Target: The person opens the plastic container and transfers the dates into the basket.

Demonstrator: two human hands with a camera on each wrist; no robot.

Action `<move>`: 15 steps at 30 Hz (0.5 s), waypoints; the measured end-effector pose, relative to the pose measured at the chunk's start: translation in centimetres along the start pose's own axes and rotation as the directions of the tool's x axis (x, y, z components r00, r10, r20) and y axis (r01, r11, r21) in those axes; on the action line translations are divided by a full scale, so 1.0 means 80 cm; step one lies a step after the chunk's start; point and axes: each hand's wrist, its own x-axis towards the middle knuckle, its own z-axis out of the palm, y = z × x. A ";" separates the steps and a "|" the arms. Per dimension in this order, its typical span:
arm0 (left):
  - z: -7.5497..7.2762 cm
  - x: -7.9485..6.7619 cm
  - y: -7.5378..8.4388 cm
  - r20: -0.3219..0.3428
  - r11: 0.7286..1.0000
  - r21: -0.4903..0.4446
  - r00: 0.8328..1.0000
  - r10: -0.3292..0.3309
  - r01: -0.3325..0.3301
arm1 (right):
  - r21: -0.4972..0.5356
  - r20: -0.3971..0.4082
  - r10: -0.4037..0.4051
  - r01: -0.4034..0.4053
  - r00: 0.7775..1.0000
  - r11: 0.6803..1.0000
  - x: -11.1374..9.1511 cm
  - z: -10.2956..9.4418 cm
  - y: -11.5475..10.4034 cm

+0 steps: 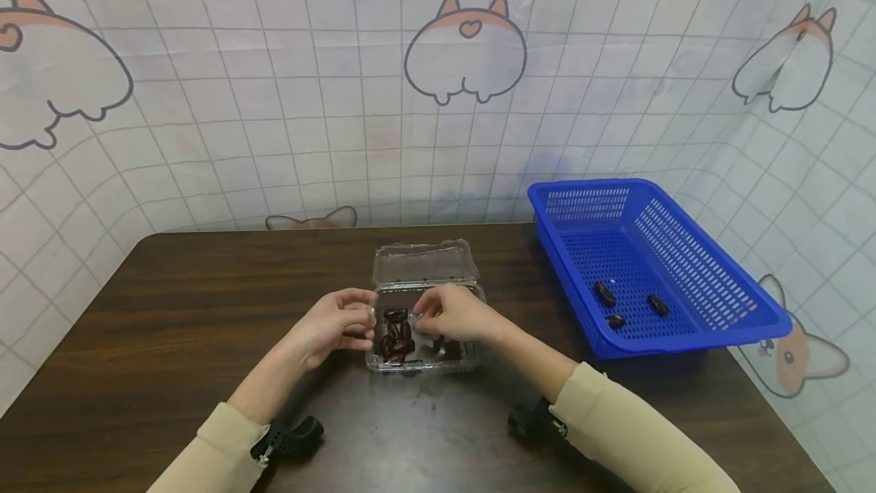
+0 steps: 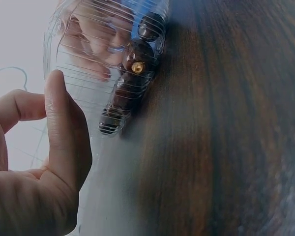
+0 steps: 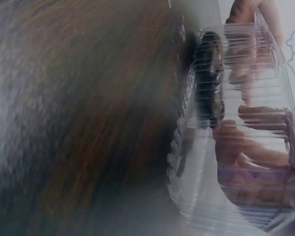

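Observation:
A clear plastic clamshell box [image 1: 424, 365] lies on the table with its lid [image 1: 426, 263] tipped back. Several dark brown, glossy dates [image 1: 397, 341] fill mainly its left part. My left hand [image 1: 337, 327] has loosely bent fingers at the box's left wall; its thumb [image 2: 59, 123] stands close to the ribbed plastic. My right hand [image 1: 455, 313] reaches over the right rim, fingers bent down inside the box. Through the plastic in the right wrist view, those fingers [image 3: 255, 157] appear blurred, and whether they pinch a date is hidden.
To the right, a blue plastic basket [image 1: 691, 345] holds three dark dates [image 1: 604, 294], spread over its bottom. The brown wood table [image 1: 205, 310] meets a grid-patterned cloth [image 1: 274, 135] at the back and sides.

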 end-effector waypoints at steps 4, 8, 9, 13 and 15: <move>0.001 -0.001 0.000 -0.003 1.000 -0.003 1.000 -0.006 0.006 | -0.032 -0.002 0.018 -0.018 1.000 0.999 0.004 0.006 0.000; 0.001 -0.001 0.000 0.001 1.000 -0.002 1.000 0.000 0.000 | -0.072 -0.008 0.027 -0.027 1.000 0.997 0.006 0.011 -0.001; 0.001 0.000 0.000 0.002 1.000 -0.001 1.000 0.001 -0.001 | -0.082 -0.014 0.025 -0.026 1.000 0.996 0.007 0.012 0.000; 0.001 0.001 0.001 0.000 1.000 0.006 1.000 -0.002 0.002 | -0.104 -0.034 0.014 -0.018 0.999 0.994 0.010 0.017 0.000; 0.001 0.001 0.001 -0.004 1.000 0.007 1.000 -0.001 0.001 | -0.115 -0.044 0.004 -0.009 0.999 0.993 0.011 0.018 -0.001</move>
